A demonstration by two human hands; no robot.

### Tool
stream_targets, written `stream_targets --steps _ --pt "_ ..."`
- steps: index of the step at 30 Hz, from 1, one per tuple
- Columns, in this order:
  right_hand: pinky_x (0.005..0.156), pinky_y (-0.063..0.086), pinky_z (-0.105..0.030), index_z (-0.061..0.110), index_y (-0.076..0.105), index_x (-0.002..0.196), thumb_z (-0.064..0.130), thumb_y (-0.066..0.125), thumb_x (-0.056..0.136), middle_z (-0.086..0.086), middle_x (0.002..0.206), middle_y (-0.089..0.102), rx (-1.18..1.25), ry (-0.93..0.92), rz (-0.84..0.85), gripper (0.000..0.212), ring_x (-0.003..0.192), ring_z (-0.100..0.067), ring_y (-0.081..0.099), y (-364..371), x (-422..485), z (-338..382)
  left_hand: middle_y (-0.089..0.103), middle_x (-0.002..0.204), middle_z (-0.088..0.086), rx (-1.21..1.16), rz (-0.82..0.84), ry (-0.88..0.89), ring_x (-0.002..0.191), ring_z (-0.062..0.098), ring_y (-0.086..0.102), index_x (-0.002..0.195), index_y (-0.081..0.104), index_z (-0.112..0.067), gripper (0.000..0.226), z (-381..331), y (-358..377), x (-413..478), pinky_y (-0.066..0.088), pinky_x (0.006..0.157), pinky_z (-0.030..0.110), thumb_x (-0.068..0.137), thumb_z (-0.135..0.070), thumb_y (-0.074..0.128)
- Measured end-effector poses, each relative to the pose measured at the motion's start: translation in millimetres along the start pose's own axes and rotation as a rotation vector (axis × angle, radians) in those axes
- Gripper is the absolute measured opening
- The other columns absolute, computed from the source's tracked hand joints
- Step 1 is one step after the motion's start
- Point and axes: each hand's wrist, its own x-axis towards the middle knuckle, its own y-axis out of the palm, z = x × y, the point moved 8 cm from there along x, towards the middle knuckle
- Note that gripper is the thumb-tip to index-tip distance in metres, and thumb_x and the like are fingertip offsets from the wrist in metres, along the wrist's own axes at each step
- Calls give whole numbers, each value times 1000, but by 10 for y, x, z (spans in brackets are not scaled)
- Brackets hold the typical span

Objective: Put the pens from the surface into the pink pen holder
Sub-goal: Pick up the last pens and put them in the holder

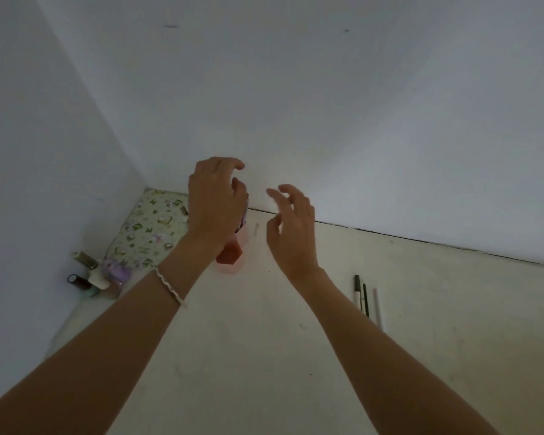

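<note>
Two hands, left [215, 208] and right [291, 229]. Three pens [367, 301] lying on the counter [264, 356]. One pink pen holder [231, 257]. One floral pouch [153, 229]. Several small bottles [90, 277], count unclear.

Dim, bluish, even light with faint shadows; soft focus, wide-angle bending at edges.

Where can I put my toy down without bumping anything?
Free: the bare surface between the two arms, and the patch right of the pens toward the wall. Crowded: the left corner with the small bottles and flowered pad, plus around the pink holder.
</note>
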Motion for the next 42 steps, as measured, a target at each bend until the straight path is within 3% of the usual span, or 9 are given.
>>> stream_targets --steps 2,6,11,14,20,24,30,35,42 --pt "92 47 -37 9 60 119 -12 53 77 -8 122 57 20 84 -71 48 107 -21 54 -251 0 -238 66 108 4 -49 59 50 105 22 56 110 64 -12 24 -254 194 -167 46 93 34 89 -6 54" --pt "78 52 -34 11 61 114 -10 51 79 2 108 60 51 227 -151 42 86 -15 57 -783 -125 -744 68 103 -3 -28 388 46 98 15 60 113 64 -21 24 -729 986 -718 51 88 32 93 -14 51" --pt "71 45 -17 15 64 105 -6 50 82 13 99 57 18 357 -198 34 81 -5 57 -1346 -466 -1252 68 99 -2 -5 729 -153 90 17 65 119 58 -18 28 -1054 1831 -1475 52 80 29 91 -22 55" --pt "66 42 -10 15 64 102 -6 56 79 12 95 59 -9 418 -167 33 74 2 56 -1571 -693 -1476 64 104 4 -54 818 -282 93 23 64 122 47 -15 35 -1102 2075 -1727 54 78 34 90 -26 57" --pt "65 49 -17 18 64 101 -4 58 78 9 92 64 5 543 -133 33 71 -4 59 -1829 -1086 -1792 61 114 10 -6 872 -347 100 28 63 126 42 -12 39 -1106 2257 -1980 53 82 38 92 -21 59" --pt "65 47 -13 18 65 104 -4 58 79 10 90 64 29 591 -97 34 73 -1 60 -1774 -1249 -1860 61 108 10 59 829 -283 93 27 63 128 36 -12 42 -1188 2254 -2002 51 74 35 91 -13 56" --pt "65 50 -19 18 62 108 -2 54 81 8 90 64 57 612 3 35 73 -7 59 -1683 -1350 -1885 59 103 11 96 775 -200 88 28 62 135 30 -13 59 -1180 2159 -1769 48 69 33 85 -11 61" --pt "66 49 -25 14 61 114 3 49 90 4 83 61 -37 731 219 29 69 -12 58 -1441 -1453 -1996 61 104 13 -73 704 -222 94 31 62 150 20 -21 82 -1052 1866 -1247 52 84 39 82 -16 66" --pt "82 50 -33 15 35 141 -1 42 92 -12 117 58 -245 738 499 53 100 -28 60 -928 -1643 -1950 53 99 5 -215 588 -141 84 23 58 143 32 -30 71 -1115 1545 -964 49 73 31 82 -14 65"
